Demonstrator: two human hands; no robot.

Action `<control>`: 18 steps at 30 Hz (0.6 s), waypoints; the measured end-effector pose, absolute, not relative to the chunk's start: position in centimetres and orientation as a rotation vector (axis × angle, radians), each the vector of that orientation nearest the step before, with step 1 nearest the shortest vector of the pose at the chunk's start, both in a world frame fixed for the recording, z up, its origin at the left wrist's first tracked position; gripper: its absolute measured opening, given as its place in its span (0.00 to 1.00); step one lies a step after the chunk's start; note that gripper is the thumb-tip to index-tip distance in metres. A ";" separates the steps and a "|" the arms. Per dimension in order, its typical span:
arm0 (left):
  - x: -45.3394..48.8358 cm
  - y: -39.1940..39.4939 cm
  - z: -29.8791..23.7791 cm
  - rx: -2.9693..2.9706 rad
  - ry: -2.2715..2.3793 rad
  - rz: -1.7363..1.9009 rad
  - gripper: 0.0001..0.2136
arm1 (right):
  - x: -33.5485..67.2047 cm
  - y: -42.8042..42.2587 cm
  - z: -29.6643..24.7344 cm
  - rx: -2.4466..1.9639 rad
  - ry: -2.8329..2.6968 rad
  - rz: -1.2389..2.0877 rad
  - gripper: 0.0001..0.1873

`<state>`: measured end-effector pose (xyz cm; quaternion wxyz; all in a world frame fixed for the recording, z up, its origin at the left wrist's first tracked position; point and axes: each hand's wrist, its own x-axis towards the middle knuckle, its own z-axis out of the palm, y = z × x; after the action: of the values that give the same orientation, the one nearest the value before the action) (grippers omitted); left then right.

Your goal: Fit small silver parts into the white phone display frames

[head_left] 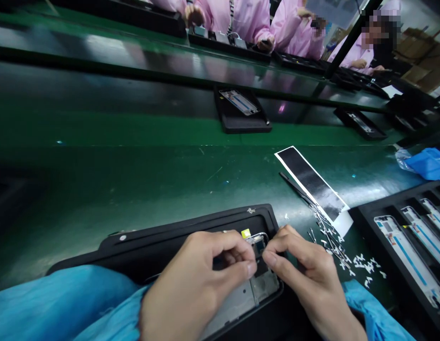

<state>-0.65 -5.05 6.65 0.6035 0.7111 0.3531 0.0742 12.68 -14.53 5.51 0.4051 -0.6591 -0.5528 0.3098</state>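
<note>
A phone frame (237, 303) with a grey metal plate lies in a black foam tray (145, 244) in front of me. Over its upper part, my left hand (202, 279) has thumb and forefinger pinched together; whatever is between them is too small to see. Close beside it, my right hand (308, 267) is also pinched, at the frame's top right corner, and its fingertips hide anything held. A yellow tab (245, 233) sticks up at the frame's edge just behind the left fingers. My left hand covers much of the frame.
Right of my hands lie tweezers (294, 185), a black sheet with white border (312, 180) and scattered small white pieces (365, 265). A foam tray of phone frames (365, 210) stands at the right. Another tray (241, 124) sits farther back. Co-workers in pink (220, 19) work across the bench.
</note>
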 end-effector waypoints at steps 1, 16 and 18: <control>-0.9 -5.0 6.4 1.709 0.838 0.212 0.10 | 12.6 -14.7 5.4 -1.682 -1.444 0.701 0.08; -1.6 -5.3 3.1 2.663 0.674 0.421 0.09 | 12.1 -16.1 3.0 -1.739 -1.963 -0.072 0.12; -1.5 -5.5 2.9 2.699 0.700 0.491 0.11 | 11.8 -16.1 2.5 -1.692 -1.969 -0.206 0.13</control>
<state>-1.47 -5.49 2.86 0.1546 0.9418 0.2443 0.1715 11.76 -16.10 2.50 0.2654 -0.6263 -0.7290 -0.0764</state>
